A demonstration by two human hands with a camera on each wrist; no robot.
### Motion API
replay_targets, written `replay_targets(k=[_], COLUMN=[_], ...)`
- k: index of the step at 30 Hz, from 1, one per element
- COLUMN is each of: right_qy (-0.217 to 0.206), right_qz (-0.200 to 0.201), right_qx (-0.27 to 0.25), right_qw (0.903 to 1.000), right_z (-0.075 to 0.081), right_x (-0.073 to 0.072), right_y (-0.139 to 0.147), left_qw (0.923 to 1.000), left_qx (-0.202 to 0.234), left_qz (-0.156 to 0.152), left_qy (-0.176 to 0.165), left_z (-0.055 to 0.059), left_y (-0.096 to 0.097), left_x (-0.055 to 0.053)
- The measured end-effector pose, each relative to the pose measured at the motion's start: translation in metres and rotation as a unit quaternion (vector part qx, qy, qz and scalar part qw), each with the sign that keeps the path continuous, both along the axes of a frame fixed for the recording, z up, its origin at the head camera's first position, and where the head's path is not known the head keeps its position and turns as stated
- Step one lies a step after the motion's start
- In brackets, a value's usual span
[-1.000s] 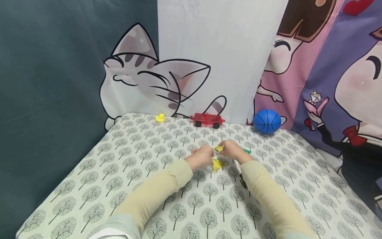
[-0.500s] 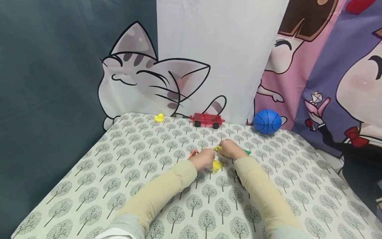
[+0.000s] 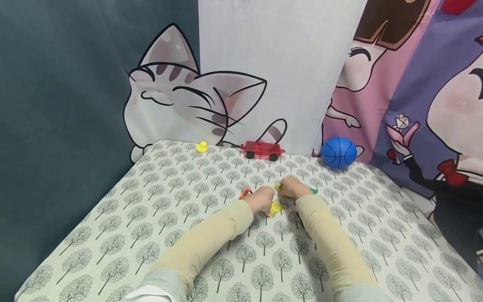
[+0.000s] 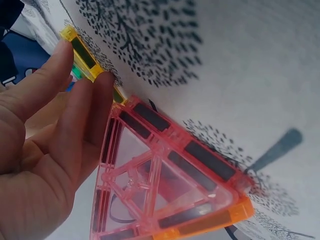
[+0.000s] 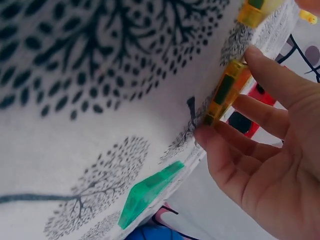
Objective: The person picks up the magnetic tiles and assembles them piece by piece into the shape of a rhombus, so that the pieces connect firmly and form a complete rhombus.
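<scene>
My left hand (image 3: 261, 199) pinches a yellow magnetic tile (image 4: 85, 54) between thumb and fingertips, with the tile edge-on to the left wrist camera. Beside those fingers stands a clear pink-red triangular magnetic tile (image 4: 154, 150), and an orange tile edge (image 4: 205, 220) runs along its lower side. Slightly farther off, my right hand (image 3: 290, 187) grips another yellow tile (image 5: 227, 90) by its two ends, thumb at one and a finger at the other. A green tile (image 5: 150, 192) lies on the cloth near the right hand. The yellow tiles' full shapes are partly hidden by my hands.
A tree-print cloth (image 3: 181, 235) covers the table. Along the back edge sit a yellow rubber duck (image 3: 201, 147), a red wheeled toy car base (image 3: 262, 149) and a blue ball (image 3: 338, 152). A dark object (image 3: 299, 219) is partly hidden by the right forearm.
My left hand has shifted a little to the right, uncovering more of the red-orange tile beside it. The right hand stays nearly in place with its yellow tile. The head view has shifted slightly.
</scene>
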State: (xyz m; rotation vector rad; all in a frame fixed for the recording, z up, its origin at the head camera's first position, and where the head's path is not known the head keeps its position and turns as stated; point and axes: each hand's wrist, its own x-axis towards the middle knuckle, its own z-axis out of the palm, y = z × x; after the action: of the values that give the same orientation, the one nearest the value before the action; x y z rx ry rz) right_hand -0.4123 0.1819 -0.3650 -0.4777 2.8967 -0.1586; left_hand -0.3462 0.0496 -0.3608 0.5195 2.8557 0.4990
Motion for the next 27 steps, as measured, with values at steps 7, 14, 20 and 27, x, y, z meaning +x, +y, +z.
replay_targets(k=[7, 14, 20, 27], right_qy=[-0.009, 0.034, 0.097, 0.126], right_qz=[0.008, 0.03, 0.068, 0.16], right_qx=[0.036, 0.08, 0.012, -0.085], right_qw=[0.9993, 0.9958, 0.9928, 0.9752], right_z=[0.007, 0.02, 0.029, 0.04], right_x=[0.012, 0.023, 0.038, 0.064], right_y=[0.003, 0.007, 0.021, 0.02], left_qw=[0.9996, 0.9998, 0.9998, 0.9999], left_qx=[-0.027, -0.019, -0.007, -0.008], left_qz=[0.0, 0.007, 0.019, 0.011], left_qy=[0.006, 0.001, -0.004, -0.003], left_z=[0.003, 0.003, 0.005, 0.005], left_y=[0.003, 0.003, 0.003, 0.004], left_x=[0.003, 0.0, 0.002, 0.005])
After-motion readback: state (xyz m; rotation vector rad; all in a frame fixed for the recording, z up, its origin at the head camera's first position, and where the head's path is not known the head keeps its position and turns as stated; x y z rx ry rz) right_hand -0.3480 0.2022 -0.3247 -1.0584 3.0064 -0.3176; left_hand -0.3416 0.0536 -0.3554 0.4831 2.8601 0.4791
